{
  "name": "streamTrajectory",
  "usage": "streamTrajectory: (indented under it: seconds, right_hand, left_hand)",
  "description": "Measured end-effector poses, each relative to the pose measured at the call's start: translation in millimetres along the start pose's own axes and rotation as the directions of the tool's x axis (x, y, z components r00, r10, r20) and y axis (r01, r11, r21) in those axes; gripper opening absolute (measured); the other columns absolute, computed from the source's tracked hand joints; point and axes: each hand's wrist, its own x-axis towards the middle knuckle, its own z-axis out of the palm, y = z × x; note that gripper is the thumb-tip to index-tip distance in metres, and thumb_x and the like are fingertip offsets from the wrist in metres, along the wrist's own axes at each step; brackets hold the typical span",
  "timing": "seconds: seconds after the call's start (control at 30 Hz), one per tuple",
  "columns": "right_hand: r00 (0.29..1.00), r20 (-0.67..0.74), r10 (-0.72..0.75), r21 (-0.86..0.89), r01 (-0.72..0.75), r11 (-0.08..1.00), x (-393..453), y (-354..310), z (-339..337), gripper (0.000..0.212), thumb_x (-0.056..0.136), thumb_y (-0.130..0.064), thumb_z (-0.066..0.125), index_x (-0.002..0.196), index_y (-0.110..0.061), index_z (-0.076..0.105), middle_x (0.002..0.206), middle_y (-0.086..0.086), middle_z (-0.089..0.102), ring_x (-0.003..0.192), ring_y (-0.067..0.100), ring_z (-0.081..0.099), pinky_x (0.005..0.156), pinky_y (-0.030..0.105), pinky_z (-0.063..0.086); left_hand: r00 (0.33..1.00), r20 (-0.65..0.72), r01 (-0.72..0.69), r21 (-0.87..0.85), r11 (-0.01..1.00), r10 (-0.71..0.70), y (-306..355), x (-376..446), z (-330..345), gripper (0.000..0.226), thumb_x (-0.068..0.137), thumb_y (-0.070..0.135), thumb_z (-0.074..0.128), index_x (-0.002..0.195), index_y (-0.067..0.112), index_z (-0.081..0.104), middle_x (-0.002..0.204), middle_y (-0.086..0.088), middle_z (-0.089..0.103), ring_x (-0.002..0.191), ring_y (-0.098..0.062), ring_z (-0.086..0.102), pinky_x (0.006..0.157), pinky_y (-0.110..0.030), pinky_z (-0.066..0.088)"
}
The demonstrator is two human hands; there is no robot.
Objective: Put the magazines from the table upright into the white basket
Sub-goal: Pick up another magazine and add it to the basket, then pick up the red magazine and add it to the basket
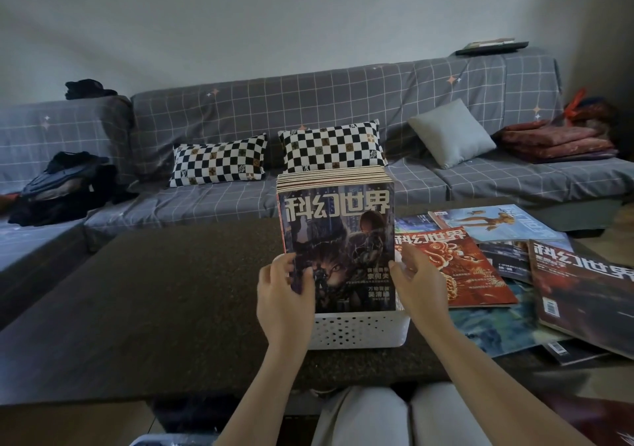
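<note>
A white perforated basket [356, 332] stands on the dark table [164, 308] in front of me. Several magazines stand upright in it, the front one [338, 239] with a dark cover showing a cat-like face. My left hand [284, 294] grips that front magazine's lower left edge, thumb on the cover. My right hand [420, 281] is at the stack's right edge, fingers relaxed and touching the side. More magazines lie flat to the right: a red-covered one [459, 267], a dark one [583, 294] and a light blue one [497, 222].
A grey checked sofa [308, 102] runs behind the table with two checkerboard pillows [219, 161], a grey cushion [453, 133], dark clothes [61, 185] at left and folded red fabric [555, 140] at right. My knees [394, 414] are at the table's near edge.
</note>
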Motion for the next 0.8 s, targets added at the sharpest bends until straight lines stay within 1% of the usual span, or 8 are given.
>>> streamTrajectory:
  seconds: [0.07,0.13,0.23,0.4,0.5,0.6,0.7,0.8]
  right_hand:
    - [1.0,-0.003,-0.01,-0.001,0.01,1.0,-3.6,2.3,-8.3,0.047,0.091,-0.025,0.059,0.136,-0.016,0.047,0.129,0.001,0.059,0.113,0.016,0.058,0.082,0.018,0.044]
    - [1.0,-0.003,-0.019,-0.009,0.018,1.0,-6.7,4.4,-18.7,0.044,0.091,-0.025,0.058,0.133,-0.017,0.05,0.127,0.002,0.061,0.11,0.015,0.058,0.084,0.022,0.046]
    - [0.999,-0.019,-0.035,-0.078,0.033,0.996,-9.2,9.1,-39.4,0.041,0.091,-0.025,0.058,0.131,-0.016,0.052,0.126,0.001,0.061,0.106,0.011,0.057,0.08,0.02,0.043]
    - [0.999,-0.037,-0.014,-0.161,0.008,0.987,-6.6,27.5,-85.8,0.037,0.091,-0.027,0.057,0.127,-0.017,0.057,0.118,0.002,0.065,0.1,0.013,0.06,0.08,0.027,0.049]
    - [0.999,-0.047,0.007,-0.184,-0.016,0.983,-2.2,43.3,-110.4,0.033,0.091,-0.027,0.057,0.123,-0.019,0.059,0.117,0.0,0.065,0.092,0.007,0.056,0.069,0.017,0.043]
    - [0.997,-0.042,0.06,-0.236,-0.069,0.969,4.9,59.5,-126.8,0.036,0.091,-0.03,0.057,0.125,-0.018,0.058,0.12,0.002,0.064,0.097,0.008,0.057,0.071,0.019,0.04]
    - [0.992,-0.003,0.124,-0.302,-0.12,0.946,15.9,77.4,-134.4,0.041,0.091,-0.034,0.057,0.128,-0.017,0.055,0.123,0.004,0.063,0.107,0.018,0.059,0.078,0.024,0.041]
    - [0.978,0.035,0.206,-0.332,-0.183,0.925,30.4,93.4,-136.1,0.047,0.09,-0.038,0.057,0.131,-0.017,0.052,0.122,0.004,0.063,0.106,0.02,0.06,0.075,0.025,0.042]
  left_hand:
    - [0.998,0.045,-0.044,-0.071,0.997,0.047,11.8,-7.9,3.3,0.033,0.088,0.029,0.066,0.119,0.023,0.057,0.105,0.007,0.056,0.077,0.0,0.056,0.065,-0.019,0.047]
    - [0.992,0.085,-0.082,-0.145,0.986,0.095,24.8,-16.6,9.8,0.031,0.089,0.029,0.065,0.118,0.022,0.057,0.102,0.007,0.056,0.081,-0.002,0.056,0.07,-0.019,0.05]
    - [0.976,0.152,-0.122,-0.22,0.968,0.158,46.6,-28.3,26.1,0.029,0.09,0.027,0.063,0.118,0.022,0.058,0.104,0.009,0.055,0.085,-0.002,0.057,0.075,-0.017,0.052]
    - [0.923,0.305,-0.14,-0.299,0.944,0.234,81.0,-53.3,67.7,0.036,0.095,0.027,0.056,0.129,0.018,0.055,0.122,0.005,0.057,0.106,-0.004,0.057,0.086,-0.015,0.048]
    - [0.87,0.423,-0.112,-0.328,0.938,0.252,97.4,-71.1,96.0,0.042,0.097,0.032,0.052,0.137,0.022,0.047,0.135,0.007,0.052,0.12,-0.005,0.05,0.096,-0.016,0.042]
    - [0.844,0.49,-0.059,-0.321,0.945,0.219,109.2,-83.5,126.0,0.045,0.098,0.031,0.049,0.141,0.02,0.043,0.142,0.004,0.048,0.13,-0.01,0.045,0.105,-0.022,0.038]
    - [0.828,0.549,0.024,-0.238,0.971,0.114,113.4,-87.8,153.6,0.05,0.099,0.035,0.045,0.146,0.019,0.037,0.149,0.002,0.041,0.136,-0.011,0.037,0.104,-0.018,0.027]
    - [0.808,0.588,0.125,-0.228,0.966,0.034,108.0,-87.5,175.7,0.059,0.099,0.043,0.042,0.15,0.02,0.026,0.155,0.001,0.032,0.141,-0.014,0.027,0.107,-0.023,0.023]
